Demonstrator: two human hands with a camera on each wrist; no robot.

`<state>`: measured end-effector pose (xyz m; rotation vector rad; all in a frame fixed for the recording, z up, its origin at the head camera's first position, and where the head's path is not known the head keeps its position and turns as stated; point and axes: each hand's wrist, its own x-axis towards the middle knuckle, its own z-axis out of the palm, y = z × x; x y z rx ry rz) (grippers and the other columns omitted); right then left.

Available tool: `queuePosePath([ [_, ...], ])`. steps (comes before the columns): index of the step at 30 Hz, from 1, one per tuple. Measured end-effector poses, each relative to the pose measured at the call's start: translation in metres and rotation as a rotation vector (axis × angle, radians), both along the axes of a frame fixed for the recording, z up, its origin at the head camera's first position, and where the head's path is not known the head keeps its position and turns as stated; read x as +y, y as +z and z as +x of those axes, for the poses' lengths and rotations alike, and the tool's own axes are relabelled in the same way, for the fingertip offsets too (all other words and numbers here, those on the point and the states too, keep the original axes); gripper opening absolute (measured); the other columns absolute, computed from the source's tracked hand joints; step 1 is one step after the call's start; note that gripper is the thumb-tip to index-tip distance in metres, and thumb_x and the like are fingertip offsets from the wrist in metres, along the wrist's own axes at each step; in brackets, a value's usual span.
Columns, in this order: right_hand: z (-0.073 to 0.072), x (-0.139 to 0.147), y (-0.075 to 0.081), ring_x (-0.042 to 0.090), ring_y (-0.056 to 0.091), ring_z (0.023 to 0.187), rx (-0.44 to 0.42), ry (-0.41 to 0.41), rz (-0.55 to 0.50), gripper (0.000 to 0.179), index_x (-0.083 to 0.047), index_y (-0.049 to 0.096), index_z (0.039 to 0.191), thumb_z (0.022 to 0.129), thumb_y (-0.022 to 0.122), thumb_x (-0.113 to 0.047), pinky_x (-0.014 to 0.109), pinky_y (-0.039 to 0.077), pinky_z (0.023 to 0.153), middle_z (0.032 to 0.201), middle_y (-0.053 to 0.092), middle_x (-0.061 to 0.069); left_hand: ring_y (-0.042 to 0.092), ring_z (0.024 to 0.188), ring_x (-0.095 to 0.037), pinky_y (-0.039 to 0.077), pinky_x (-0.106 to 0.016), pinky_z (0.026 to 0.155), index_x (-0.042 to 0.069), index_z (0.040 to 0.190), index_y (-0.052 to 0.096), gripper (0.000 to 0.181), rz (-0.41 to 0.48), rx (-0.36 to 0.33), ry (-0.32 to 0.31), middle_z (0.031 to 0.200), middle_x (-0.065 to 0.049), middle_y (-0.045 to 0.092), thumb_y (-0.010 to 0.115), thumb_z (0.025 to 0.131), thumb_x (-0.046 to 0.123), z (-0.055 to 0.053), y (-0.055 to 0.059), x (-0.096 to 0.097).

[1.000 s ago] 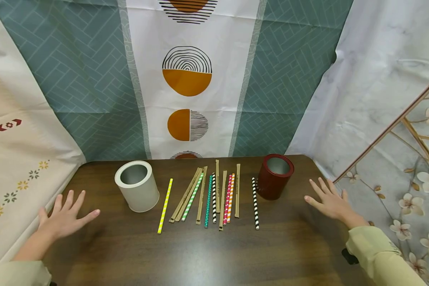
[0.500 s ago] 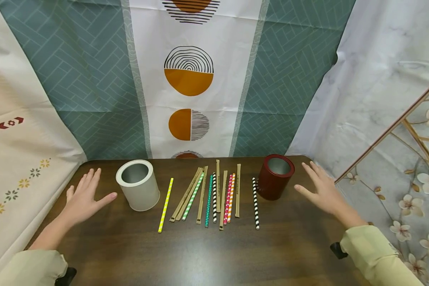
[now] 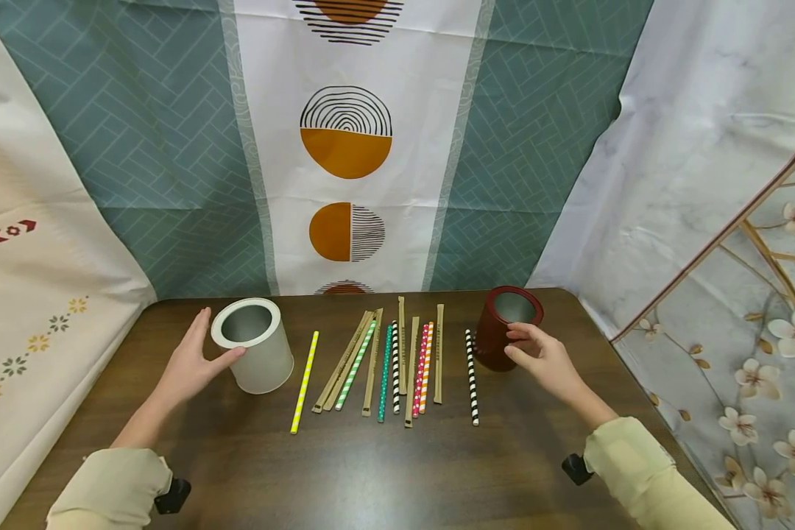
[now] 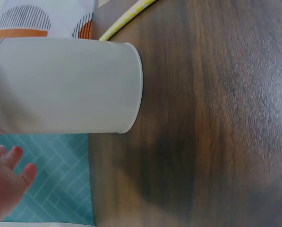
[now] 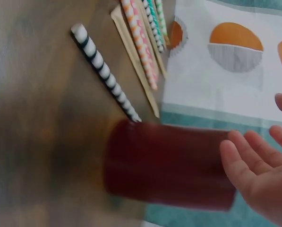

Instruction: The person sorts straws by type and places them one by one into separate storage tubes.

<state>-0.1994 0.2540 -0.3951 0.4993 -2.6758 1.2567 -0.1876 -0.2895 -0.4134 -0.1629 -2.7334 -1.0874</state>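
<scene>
A white can with an open top stands at the left of the table. My left hand is beside it, fingers extended and thumb spread across its near side. In the left wrist view a gap shows between the fingertips and the can's wall. At the right stands a dark red can, also open at the top. My right hand is close at its right side, fingers slightly bent, overlapping its rim in the head view. Neither hand holds anything.
Several paper straws lie between the cans, some in brown wrappers. A yellow straw lies near the white can, a black-and-white striped straw by the red one. A patterned cloth hangs behind the dark wooden table.
My left hand has moved right and forward to the white can. My right hand has moved left to the red can, its fingers bending. The cans and straws have stayed put.
</scene>
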Motion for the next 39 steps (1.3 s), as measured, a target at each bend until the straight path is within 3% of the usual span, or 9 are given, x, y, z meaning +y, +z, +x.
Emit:
queuePosePath([
  [8,-0.009,-0.014,-0.033,0.036,0.052,0.104,-0.374,0.073,-0.139,0.052,0.003,0.037,0.129,0.086,0.057,-0.019,0.042,0.049,0.075,0.125,0.042,0.028,0.007,0.132,-0.042,0.013,-0.062,0.098,0.006,0.142,-0.002,0.095,0.076,-0.042,0.039,0.147,-0.021,0.004,0.062,0.079,0.038,-0.002,-0.004,0.002],
  [13,-0.017,-0.023,-0.051,0.036,0.048,0.11,-0.483,0.062,-0.157,0.053,0.002,0.034,0.13,0.086,0.055,-0.017,0.042,0.048,0.077,0.13,0.038,0.027,0.009,0.13,-0.046,0.015,-0.064,0.096,0.012,0.142,-0.007,0.096,0.111,-0.113,0.063,0.147,-0.02,0.003,0.061,0.08,0.04,0.0,-0.005,0.0],
  [19,-0.025,-0.033,-0.064,0.04,0.042,0.116,-0.51,0.02,-0.149,0.053,0.002,0.033,0.131,0.086,0.055,-0.014,0.042,0.046,0.076,0.131,0.034,0.028,0.012,0.13,-0.047,0.018,-0.064,0.094,0.016,0.143,-0.004,0.094,0.134,-0.151,0.076,0.146,-0.02,0.008,0.061,0.08,0.041,-0.001,-0.006,0.001],
  [26,-0.03,-0.04,-0.072,0.042,0.045,0.112,-0.475,-0.05,-0.122,0.051,0.004,0.034,0.13,0.086,0.055,-0.011,0.045,0.046,0.076,0.128,0.038,0.031,0.015,0.129,-0.046,0.02,-0.064,0.092,0.017,0.143,0.0,0.093,0.156,-0.18,0.086,0.145,-0.022,0.016,0.061,0.079,0.042,-0.003,-0.007,0.003],
  [29,-0.033,-0.043,-0.075,0.042,0.043,0.114,-0.461,-0.06,-0.118,0.051,0.005,0.034,0.13,0.085,0.054,-0.011,0.047,0.045,0.081,0.127,0.04,0.031,0.016,0.129,-0.045,0.021,-0.064,0.092,0.017,0.143,0.001,0.093,0.168,-0.18,0.088,0.144,-0.023,0.017,0.062,0.078,0.042,-0.004,-0.008,0.003],
  [34,-0.042,-0.049,-0.081,0.042,0.039,0.118,-0.455,-0.074,-0.149,0.052,0.004,0.034,0.13,0.085,0.054,-0.011,0.048,0.04,0.09,0.128,0.039,0.03,0.016,0.129,-0.045,0.02,-0.064,0.093,0.017,0.143,-0.001,0.094,0.188,-0.199,0.078,0.144,-0.024,0.017,0.062,0.079,0.042,-0.006,-0.009,0.002],
  [39,-0.049,-0.056,-0.085,0.04,0.041,0.117,-0.492,-0.083,-0.204,0.051,0.003,0.032,0.132,0.087,0.052,-0.011,0.047,0.042,0.087,0.13,0.037,0.028,0.017,0.129,-0.044,0.021,-0.064,0.092,0.017,0.143,-0.003,0.094,0.203,-0.21,0.068,0.143,-0.024,0.018,0.061,0.079,0.042,-0.007,-0.009,0.002],
])
